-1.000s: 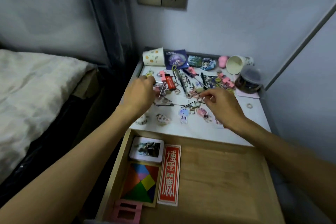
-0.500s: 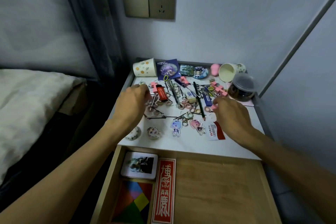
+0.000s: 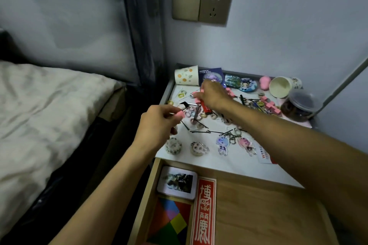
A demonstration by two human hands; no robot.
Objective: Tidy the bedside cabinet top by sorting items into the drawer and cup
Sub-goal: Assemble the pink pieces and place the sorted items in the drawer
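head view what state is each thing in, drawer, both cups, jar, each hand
drawer, pulled open
spotted cup, on its side
white cup, on its side, mouth toward the camera
jar, upright, lid on
left hand, pinches a small pink piece
right hand, stretched to the back left, fingers curled, grip unclear

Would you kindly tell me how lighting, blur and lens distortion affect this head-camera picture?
Head view: dim, bluish light, no glare; wide-angle distortion leans the curtain; the left hand and the small pink piece it pinches are slightly blurred, as is the right hand; the red label in the drawer reads clearly.
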